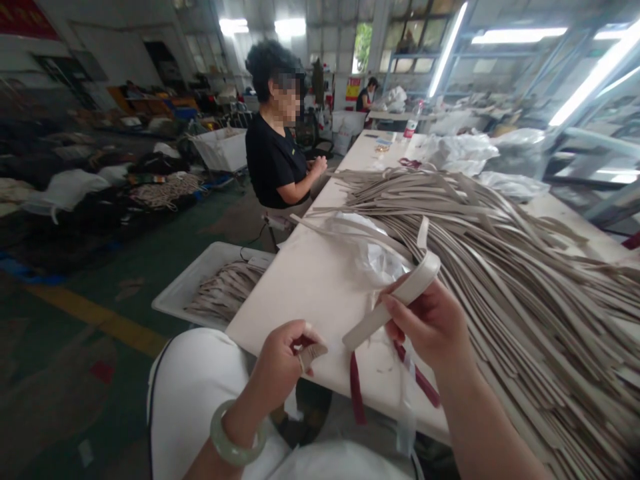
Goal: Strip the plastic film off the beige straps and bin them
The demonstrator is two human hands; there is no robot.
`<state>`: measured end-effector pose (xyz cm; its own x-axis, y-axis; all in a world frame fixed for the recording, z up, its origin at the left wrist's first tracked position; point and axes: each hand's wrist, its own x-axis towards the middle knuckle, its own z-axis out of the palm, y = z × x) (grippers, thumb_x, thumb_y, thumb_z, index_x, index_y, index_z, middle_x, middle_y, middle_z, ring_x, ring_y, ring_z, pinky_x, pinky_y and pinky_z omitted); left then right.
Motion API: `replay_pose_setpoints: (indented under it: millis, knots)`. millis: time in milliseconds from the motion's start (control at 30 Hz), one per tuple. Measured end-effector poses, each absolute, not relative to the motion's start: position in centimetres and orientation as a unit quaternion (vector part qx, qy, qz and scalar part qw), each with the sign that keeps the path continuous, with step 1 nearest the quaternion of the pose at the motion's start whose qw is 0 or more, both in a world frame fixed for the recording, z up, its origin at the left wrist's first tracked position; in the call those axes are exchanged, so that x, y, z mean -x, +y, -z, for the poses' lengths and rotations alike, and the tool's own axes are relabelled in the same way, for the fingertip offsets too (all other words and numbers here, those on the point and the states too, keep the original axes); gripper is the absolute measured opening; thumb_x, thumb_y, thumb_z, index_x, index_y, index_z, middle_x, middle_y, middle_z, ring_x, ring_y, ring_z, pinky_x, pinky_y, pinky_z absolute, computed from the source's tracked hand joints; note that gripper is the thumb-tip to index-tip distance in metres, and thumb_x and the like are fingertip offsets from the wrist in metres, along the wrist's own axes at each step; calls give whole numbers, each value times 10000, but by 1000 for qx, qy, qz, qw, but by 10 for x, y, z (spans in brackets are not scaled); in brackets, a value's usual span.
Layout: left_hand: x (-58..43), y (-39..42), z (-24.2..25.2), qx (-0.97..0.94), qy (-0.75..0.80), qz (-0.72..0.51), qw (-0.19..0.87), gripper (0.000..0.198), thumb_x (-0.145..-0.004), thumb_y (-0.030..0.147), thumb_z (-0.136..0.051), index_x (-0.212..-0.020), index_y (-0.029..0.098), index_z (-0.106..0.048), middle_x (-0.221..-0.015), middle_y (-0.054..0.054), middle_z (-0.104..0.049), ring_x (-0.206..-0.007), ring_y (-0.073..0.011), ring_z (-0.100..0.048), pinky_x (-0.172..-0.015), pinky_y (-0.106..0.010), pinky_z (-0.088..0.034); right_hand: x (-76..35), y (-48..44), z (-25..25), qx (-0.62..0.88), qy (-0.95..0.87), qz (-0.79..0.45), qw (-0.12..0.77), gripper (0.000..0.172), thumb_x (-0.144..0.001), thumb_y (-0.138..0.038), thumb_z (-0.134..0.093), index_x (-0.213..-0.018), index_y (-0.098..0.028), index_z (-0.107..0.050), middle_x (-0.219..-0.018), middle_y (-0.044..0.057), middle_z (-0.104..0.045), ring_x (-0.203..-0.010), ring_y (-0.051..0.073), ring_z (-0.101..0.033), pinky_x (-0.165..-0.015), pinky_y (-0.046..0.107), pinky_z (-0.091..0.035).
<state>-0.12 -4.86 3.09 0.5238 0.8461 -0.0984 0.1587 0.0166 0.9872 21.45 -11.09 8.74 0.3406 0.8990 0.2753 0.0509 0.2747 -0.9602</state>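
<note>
My left hand [287, 360], with a pale green bangle [237, 433] on its wrist, is closed on the end of a beige strip [313, 355] near the table's front edge. Between the thumb and fingers of my right hand [425, 320] is a folded beige strap [393, 300]; its flat end points toward my left hand, and the two hands are apart. Dark red strips [357, 390] and a clear plastic strip [406, 407] hang over the table edge below my right hand. A large heap of long beige straps [500, 267] spreads over the right of the table.
A person in a black shirt [275, 157] sits beyond the table's left edge [280, 287]. A white bin [175, 283] of strips stands on the floor at left. Plastic bags [460, 150] and a bottle [411, 122] are at the table's far end.
</note>
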Motion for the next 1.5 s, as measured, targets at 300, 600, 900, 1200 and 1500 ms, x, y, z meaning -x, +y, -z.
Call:
replay_pose_setpoints:
  millis: [300,600,900,1200,1500]
  knots:
    - [0,-47,-29,-612,397,-271,628,313,-682,372,-821,-687,145,-606,-569,43,-531,-489,-90,-503,-418,-167,-461,-221,-113,-86,495,-571,-358,549,98,-897,-225,-658,-898,-171,-576,-613,-37,-577,-414,62,-535,-357,142,-418]
    - [0,-48,-25,-587,394,-272,653,314,-633,318,-837,-673,142,-579,-580,48,-519,-487,-88,-484,-405,-182,-480,-216,-110,-88,486,-559,-374,557,111,-886,-214,-663,-882,-167,-562,-613,-39,-567,-408,60,-534,-347,135,-405]
    - [0,-49,-23,-620,378,-247,642,177,-677,188,-756,-655,143,-586,-622,45,-524,-527,-85,-502,-422,-164,-492,-212,-103,-78,474,-547,-417,550,168,-872,-262,-682,-882,-178,-537,-624,-37,-555,-426,71,-537,-376,153,-439]
    - [2,-51,-19,-631,382,-242,631,157,-683,179,-751,-666,150,-598,-635,43,-529,-542,-92,-515,-422,-166,-496,-216,-104,-79,483,-560,-386,552,148,-882,-250,-666,-882,-171,-541,-641,-31,-565,-416,62,-530,-360,145,-421]
    - [2,-51,-21,-625,382,-236,639,144,-697,183,-733,-669,146,-597,-665,36,-542,-556,-94,-514,-442,-177,-499,-214,-106,-76,492,-555,-392,545,196,-873,-304,-684,-882,-169,-543,-593,-41,-547,-411,75,-529,-360,161,-434]
